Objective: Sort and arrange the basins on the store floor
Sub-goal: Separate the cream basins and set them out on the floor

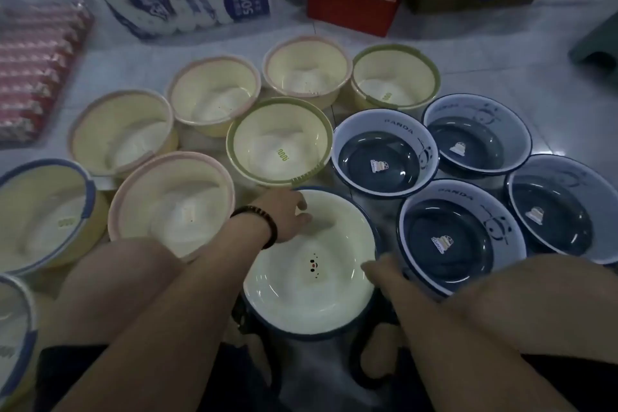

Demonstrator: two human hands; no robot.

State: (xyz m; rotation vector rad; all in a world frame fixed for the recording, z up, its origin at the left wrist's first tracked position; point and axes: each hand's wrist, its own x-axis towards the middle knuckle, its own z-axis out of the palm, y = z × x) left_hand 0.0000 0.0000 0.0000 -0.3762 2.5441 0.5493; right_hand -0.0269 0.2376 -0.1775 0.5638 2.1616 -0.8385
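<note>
Left hand (284,216): thumb inside, fingers curled over the far rim of the navy-edged cream basin (311,281), pinching it. Right hand (384,273): at the right rim, blurred; grip cannot be told. Basin lies between a pink-rimmed basin (170,197) and a panda basin (458,237). Judged light, rigid, glossy, possibly slippery; opposite rim edges offer the sound hold

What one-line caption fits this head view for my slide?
Left hand and right hand on the rim of a cream, blue-rimmed basin, between cream basins and blue panda basins.
</note>
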